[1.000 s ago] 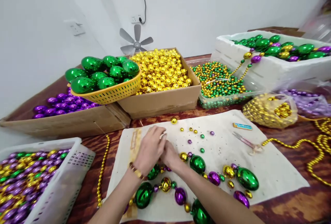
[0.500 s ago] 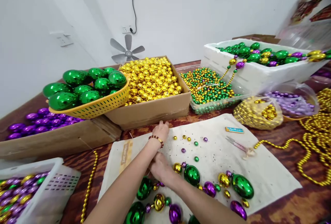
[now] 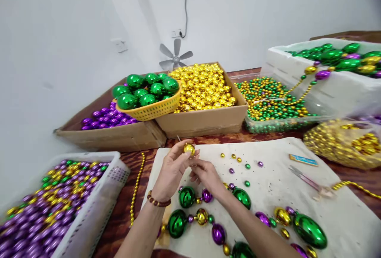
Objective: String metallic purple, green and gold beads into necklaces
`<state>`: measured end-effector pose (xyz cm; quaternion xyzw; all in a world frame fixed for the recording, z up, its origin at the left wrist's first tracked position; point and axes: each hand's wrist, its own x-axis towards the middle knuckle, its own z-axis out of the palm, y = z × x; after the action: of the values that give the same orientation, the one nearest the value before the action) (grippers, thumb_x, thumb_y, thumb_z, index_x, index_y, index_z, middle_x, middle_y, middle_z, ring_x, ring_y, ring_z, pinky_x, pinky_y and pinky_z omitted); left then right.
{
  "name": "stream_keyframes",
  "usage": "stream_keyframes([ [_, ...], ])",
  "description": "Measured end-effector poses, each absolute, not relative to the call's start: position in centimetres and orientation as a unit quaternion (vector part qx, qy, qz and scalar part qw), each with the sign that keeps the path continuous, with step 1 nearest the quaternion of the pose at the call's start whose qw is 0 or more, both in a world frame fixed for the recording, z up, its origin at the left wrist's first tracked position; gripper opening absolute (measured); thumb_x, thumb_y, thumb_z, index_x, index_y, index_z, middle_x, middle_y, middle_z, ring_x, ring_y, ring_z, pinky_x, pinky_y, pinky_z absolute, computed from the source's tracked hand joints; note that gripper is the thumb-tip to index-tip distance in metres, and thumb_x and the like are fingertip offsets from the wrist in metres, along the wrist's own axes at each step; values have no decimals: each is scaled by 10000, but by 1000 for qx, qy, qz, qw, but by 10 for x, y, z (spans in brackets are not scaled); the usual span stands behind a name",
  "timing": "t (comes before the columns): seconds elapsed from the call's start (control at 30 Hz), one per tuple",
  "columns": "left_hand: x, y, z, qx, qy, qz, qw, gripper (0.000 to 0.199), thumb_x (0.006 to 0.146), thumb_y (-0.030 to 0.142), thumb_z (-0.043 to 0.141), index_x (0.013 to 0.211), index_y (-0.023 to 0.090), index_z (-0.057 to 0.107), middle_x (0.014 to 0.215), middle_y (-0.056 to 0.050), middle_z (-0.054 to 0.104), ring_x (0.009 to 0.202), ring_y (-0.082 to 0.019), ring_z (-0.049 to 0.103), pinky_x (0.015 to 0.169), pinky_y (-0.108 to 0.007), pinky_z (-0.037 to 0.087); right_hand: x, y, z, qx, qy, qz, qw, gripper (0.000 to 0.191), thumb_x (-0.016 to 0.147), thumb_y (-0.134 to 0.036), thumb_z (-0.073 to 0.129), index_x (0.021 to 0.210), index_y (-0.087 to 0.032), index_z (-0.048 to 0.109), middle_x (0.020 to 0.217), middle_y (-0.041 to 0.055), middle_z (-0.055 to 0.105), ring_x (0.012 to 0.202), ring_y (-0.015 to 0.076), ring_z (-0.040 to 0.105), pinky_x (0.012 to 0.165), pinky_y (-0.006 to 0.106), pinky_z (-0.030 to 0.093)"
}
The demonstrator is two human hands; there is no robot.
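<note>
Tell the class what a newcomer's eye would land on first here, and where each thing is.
Probably the mass of shiny gold balls in the cardboard box behind the pale cloth, and the big green balls in the yellow basket at the box's left. Next, perhaps, the hands over the cloth: the left hand holds a single gold ball, with the right hand close beside it.

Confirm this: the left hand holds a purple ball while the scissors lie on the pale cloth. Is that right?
Not quite: the ball in the left hand is gold, not purple, as the head view shows. The scissors do lie on the pale cloth.
</note>
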<state>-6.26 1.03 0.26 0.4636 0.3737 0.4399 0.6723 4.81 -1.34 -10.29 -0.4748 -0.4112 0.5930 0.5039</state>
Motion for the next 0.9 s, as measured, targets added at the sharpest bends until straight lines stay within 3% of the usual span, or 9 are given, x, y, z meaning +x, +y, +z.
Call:
stream_keyframes([
  [0.1, -98, 12, -4, 387, 381, 513, 665, 397, 797, 317, 684, 1177, 255, 587, 1167, -66, 646, 971, -218, 668, 815, -340, 529, 51, -18, -101, -468, -422, 596, 497, 276, 797, -344, 555, 991, -169, 645, 721, 28, 677, 615, 167, 656, 472, 226, 476],
  [0.2, -127, 18, -14, 322, 390, 564, 653, 292, 794, 314, 700, 1058, 209, 635, 1141, -72, 661, 978, -202, 664, 783, -292, 527, 51, -21, -98, -464, -441, 589, 493, 248, 817, -369, 566, 942, -167, 634, 736, 45, 671, 652, 185, 662, 487, 241, 472],
  [0.33, -143, 26, -21, 255, 361, 608, 660, 167, 795, 259, 704, 932, 175, 662, 1075, -74, 688, 997, -182, 652, 874, -303, 517, 48, -25, -94, -452, -478, 584, 476, 238, 844, -376, 569, 909, -172, 672, 724, 57, 674, 622, 189, 651, 455, 245, 427],
  [0.57, -145, 32, -23, 232, 321, 634, 665, 136, 818, 236, 680, 942, 182, 672, 1059, -67, 694, 1059, -186, 632, 998, -363, 478, 47, -27, -93, -448, -517, 577, 447, 196, 847, -304, 570, 889, -178, 715, 660, 26, 669, 554, 163, 615, 572, 286, 485],
  [0.9, -141, 31, -23, 184, 273, 657, 678, 88, 850, 155, 634, 936, 151, 652, 1031, -76, 694, 1044, -205, 645, 989, -370, 481, 47, -32, -93, -457, -519, 570, 443, 217, 865, -302, 545, 905, -153, 698, 666, 17, 662, 547, 135, 609, 559, 244, 472],
])
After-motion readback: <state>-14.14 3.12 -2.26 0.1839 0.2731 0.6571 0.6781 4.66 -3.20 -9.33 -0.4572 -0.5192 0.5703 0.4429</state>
